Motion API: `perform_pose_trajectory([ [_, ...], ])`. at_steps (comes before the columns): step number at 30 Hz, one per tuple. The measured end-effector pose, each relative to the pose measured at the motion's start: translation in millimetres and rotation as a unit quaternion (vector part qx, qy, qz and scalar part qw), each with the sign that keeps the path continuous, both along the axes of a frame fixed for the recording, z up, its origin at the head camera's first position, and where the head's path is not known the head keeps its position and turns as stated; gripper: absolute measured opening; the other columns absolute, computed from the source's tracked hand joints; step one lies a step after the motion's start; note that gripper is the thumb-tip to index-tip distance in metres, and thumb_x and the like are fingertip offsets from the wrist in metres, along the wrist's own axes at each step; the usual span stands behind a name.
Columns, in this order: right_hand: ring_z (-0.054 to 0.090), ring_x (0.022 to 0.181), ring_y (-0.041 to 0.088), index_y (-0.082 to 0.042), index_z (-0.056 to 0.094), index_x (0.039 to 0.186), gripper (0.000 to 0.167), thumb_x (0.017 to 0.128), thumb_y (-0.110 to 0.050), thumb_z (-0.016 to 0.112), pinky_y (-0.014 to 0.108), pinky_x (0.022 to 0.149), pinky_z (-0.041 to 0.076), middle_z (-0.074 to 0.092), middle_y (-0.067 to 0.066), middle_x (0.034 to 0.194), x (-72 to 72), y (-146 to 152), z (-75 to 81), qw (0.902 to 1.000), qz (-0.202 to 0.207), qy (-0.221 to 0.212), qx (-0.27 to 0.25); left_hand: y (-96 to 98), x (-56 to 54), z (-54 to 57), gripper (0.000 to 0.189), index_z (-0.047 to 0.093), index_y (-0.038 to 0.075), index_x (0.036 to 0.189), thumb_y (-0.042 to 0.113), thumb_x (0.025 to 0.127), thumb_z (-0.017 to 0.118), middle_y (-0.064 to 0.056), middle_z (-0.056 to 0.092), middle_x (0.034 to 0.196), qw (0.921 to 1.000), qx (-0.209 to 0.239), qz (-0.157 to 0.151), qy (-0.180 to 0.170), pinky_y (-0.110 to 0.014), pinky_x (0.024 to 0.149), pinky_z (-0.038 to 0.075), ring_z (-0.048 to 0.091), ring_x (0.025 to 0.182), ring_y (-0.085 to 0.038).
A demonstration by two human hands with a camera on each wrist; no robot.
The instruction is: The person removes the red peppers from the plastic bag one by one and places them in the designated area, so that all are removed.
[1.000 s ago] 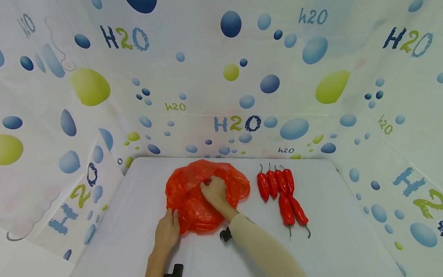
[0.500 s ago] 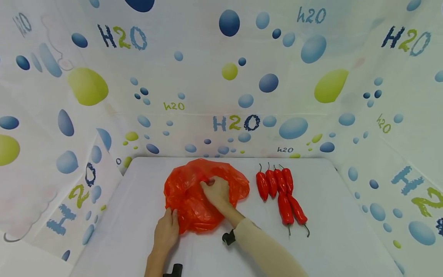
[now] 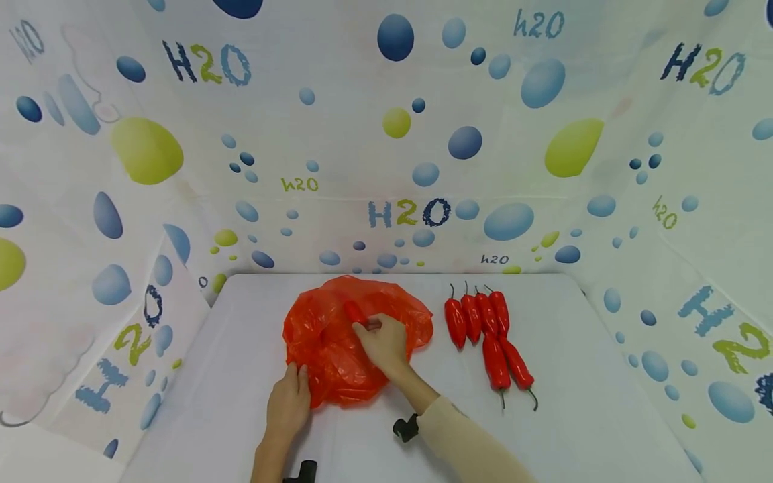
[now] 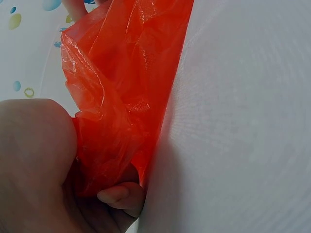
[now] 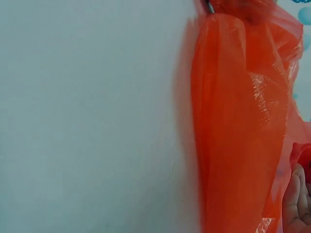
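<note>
A crumpled red plastic bag [image 3: 338, 365] lies on the white table. At its near left edge my left hand [image 3: 288, 404] holds the bag; in the left wrist view the fingers [image 4: 127, 198] curl round the film. Above the middle of the bag my right hand [image 3: 385, 343] grips a red chili pepper [image 3: 353, 311], whose far end sticks out past the fingertips. At the right border of the right wrist view, part of that pepper [image 5: 302, 154] shows by the hand. To the right of the bag lie several more red chili peppers [image 3: 496, 362] with dark stems.
The white table [image 3: 574, 416] ends at a patterned backdrop [image 3: 338, 134] with blue and green drops, which rises behind it and at both sides. A black wrist mount [image 3: 406, 428] sits below the right wrist, another [image 3: 304, 471] beside the left forearm.
My right hand has drawn back slightly to the right and toward me, and a red chili pepper now shows in its fingers. The left hand stays at the bag's edge.
</note>
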State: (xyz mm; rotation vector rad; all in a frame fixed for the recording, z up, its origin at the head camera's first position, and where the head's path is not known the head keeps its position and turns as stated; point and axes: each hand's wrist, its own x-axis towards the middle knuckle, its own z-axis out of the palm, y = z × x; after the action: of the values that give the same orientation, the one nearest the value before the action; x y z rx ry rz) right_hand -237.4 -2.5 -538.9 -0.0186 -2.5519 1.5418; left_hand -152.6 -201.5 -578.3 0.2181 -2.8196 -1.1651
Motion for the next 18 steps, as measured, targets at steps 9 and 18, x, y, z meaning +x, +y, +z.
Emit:
perform_pose_trajectory([
  [9, 0.069, 0.081, 0.013, -0.009, 0.076, 0.109, 0.032, 0.092, -0.036, 0.081, 0.030, 0.073, 0.060, 0.074, -0.003, 0.090, 16.3, 11, 6.1, 0.9994, -0.009, 0.003, -0.033, 0.5, -0.1, -1.3, 0.025, 0.052, 0.003, 0.108, 0.026, 0.113, 0.042, -0.004, 0.048, 0.072, 1.0000, 0.006, 0.000, -0.008, -0.028, 0.060, 0.044, 0.048, 0.066, -0.018],
  [18, 0.069, 0.083, 0.013, -0.008, 0.076, 0.114, 0.039, 0.092, -0.040, 0.080, 0.028, 0.072, 0.059, 0.074, -0.003, 0.094, 34.7, 24, 2.1, 0.9971, -0.001, -0.013, -0.075, -0.9, -2.9, -3.7, 0.024, 0.051, 0.003, 0.105, 0.024, 0.112, 0.042, -0.005, 0.046, 0.071, 1.0000, -0.003, 0.004, 0.002, -0.030, 0.059, 0.041, 0.046, 0.064, -0.019],
])
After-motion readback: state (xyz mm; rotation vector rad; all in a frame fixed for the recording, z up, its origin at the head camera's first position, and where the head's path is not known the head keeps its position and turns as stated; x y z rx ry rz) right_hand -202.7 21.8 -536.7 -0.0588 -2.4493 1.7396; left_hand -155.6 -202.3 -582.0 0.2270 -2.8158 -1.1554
